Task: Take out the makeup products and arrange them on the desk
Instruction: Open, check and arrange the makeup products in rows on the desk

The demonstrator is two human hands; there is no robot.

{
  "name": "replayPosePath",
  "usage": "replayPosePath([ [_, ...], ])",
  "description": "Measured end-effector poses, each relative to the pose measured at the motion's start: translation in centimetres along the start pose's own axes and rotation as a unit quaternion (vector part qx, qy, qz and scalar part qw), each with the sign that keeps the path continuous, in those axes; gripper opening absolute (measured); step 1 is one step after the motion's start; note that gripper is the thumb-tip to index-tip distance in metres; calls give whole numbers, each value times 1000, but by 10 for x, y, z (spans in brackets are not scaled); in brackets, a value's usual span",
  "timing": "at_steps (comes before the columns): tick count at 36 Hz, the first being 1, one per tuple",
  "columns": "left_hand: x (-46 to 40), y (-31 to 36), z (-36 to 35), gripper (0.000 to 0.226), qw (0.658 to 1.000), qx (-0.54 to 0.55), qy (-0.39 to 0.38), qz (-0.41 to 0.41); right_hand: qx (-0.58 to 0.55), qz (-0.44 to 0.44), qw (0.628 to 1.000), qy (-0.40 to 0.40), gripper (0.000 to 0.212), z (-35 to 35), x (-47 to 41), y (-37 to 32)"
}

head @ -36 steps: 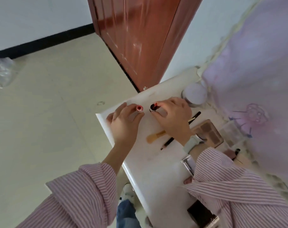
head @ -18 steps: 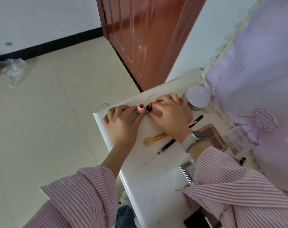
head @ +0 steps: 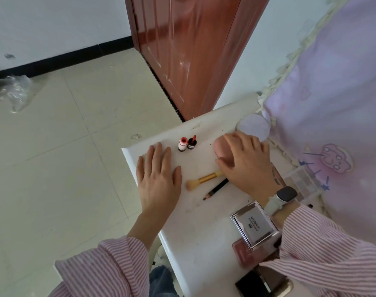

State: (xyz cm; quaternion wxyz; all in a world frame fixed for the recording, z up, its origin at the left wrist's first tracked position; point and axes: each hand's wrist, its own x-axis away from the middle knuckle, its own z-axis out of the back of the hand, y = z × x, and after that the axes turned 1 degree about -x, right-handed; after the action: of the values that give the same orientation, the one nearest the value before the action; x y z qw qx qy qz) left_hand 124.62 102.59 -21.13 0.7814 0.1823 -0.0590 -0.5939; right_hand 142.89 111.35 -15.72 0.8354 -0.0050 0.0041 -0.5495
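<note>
The left hand [head: 159, 181] lies flat, fingers spread, on the white desk [head: 191, 232] near its left edge, gripping nothing. Just right of its fingertips two small bottles [head: 187, 144] stand upright, touching. Right of the bottles, the right hand [head: 246, 161] curls over a pink sponge [head: 221, 149], mostly hidden beneath it. Below, a brush [head: 202, 180] and a pencil [head: 216, 189] run under the right hand's palm. A silver case [head: 255, 224] is partly covered by the sleeve [head: 324, 249]; a clear palette [head: 300, 181] lies against the purple cloth [head: 333, 93].
</note>
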Motion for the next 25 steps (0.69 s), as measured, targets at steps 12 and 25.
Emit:
replayPosePath([
  [12, 4, 1, 1, 53, 997, -68, -26, -21, -33, -40, 999, -1, 38, 0, -3, -17],
  [25, 14, 12, 61, 20, 895, 415, -45, 160, -399, -51, 915, 34, 56, 40, 51, -37],
])
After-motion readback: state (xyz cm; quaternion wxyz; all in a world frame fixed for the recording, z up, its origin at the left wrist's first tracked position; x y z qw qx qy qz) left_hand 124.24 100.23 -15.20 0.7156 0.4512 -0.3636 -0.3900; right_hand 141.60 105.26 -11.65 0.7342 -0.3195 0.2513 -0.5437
